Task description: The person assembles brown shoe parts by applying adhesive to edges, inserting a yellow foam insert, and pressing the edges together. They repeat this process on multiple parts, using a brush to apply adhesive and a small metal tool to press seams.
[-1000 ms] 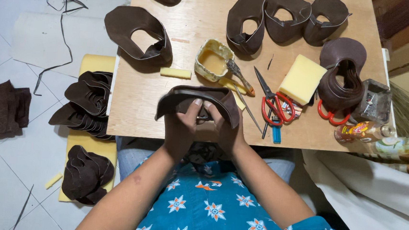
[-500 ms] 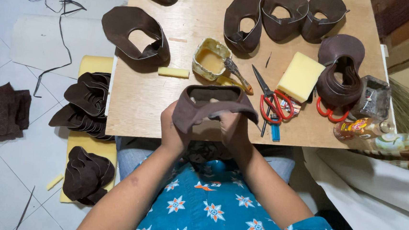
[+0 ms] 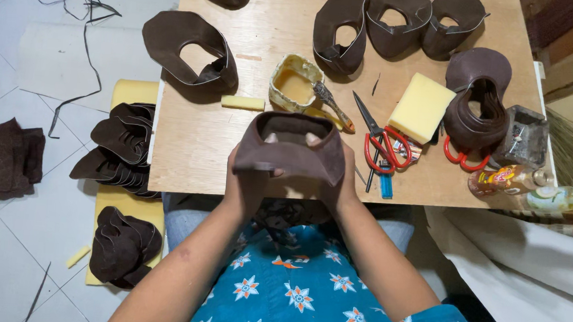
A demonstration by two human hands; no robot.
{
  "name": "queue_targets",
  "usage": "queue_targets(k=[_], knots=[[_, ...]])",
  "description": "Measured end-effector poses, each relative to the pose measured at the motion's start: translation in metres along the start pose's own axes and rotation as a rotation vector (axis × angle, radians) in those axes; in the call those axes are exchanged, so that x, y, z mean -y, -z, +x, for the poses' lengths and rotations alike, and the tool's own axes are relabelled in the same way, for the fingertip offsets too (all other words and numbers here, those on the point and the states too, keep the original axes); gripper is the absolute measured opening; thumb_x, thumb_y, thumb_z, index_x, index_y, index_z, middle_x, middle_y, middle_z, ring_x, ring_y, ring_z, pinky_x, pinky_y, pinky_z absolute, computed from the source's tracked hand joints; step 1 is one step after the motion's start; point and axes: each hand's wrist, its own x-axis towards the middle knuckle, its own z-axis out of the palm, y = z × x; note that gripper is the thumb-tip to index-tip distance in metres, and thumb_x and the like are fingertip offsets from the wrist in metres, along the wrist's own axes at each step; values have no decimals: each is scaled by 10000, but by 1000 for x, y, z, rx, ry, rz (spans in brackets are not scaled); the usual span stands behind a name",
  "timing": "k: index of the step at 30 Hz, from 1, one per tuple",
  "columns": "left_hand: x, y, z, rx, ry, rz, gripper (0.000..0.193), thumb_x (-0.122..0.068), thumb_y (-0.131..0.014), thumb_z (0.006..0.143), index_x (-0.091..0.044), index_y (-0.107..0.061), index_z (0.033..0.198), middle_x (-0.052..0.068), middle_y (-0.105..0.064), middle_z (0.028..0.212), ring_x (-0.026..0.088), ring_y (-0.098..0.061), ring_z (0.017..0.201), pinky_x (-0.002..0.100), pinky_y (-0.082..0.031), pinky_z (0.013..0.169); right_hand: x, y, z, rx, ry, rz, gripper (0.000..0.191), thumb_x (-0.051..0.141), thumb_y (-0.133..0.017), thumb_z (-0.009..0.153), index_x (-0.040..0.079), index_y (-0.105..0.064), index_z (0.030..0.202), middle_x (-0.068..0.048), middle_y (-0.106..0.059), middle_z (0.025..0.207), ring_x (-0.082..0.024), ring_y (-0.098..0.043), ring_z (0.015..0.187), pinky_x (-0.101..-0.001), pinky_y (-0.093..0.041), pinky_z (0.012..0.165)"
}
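Note:
A brown leather shoe-upper piece point(image 3: 292, 153) is held up over the near edge of the wooden table point(image 3: 194, 141). My left hand point(image 3: 245, 178) grips its left side and my right hand point(image 3: 342, 185) grips its right side, with fingertips showing through its opening. Just beyond it stand an open tin of yellowish glue point(image 3: 294, 84) and a brush point(image 3: 334, 105) leaning on it.
More brown uppers lie on the table point(image 3: 190, 53) point(image 3: 341, 30) point(image 3: 479, 94). Red-handled scissors point(image 3: 379, 134), a yellow foam block point(image 3: 421, 106) and bottles point(image 3: 540, 189) sit at the right. Stacks of brown pieces point(image 3: 122, 149) point(image 3: 119, 250) rest on yellow foam at left.
Both hands have lifted the brown piece up from my lap and turned it so its opening faces the camera.

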Motion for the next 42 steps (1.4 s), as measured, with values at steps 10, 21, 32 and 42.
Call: queue_targets(k=[10,21,32,42], knots=[[-40,43,32,236,141,-172,521,-450,-471,1022,-18,-643,1255,103,-745,1092,155,-717,972,312,-574,904,41,39,18,274,111,271,240,117,-688,1022,-68,-702,1175,-113,-722,1010,-170,-690,855,-295,-567,770],[-103,22,-21,474,160,-578,667,-200,-781,897,46,-440,1415,170,-709,1185,214,-712,1029,348,-579,913,61,65,50,-79,100,61,239,143,-664,1010,-39,-650,1165,-89,-697,926,-126,-655,755,-247,-530,656],[-110,-16,-58,238,-109,-181,625,-90,-748,870,-7,-402,1384,117,-692,1166,151,-671,1049,304,-559,924,112,7,-28,465,-122,-113,396,171,-699,907,17,-650,1269,-18,-720,862,-45,-555,560,-200,-444,458],[-87,-5,-48,270,132,-486,290,-182,-661,1026,43,-635,1206,154,-719,1086,211,-690,935,363,-571,806,91,1,-29,516,15,-193,358,104,-771,892,17,-613,1202,-36,-678,1034,-91,-626,921,-258,-529,805]])
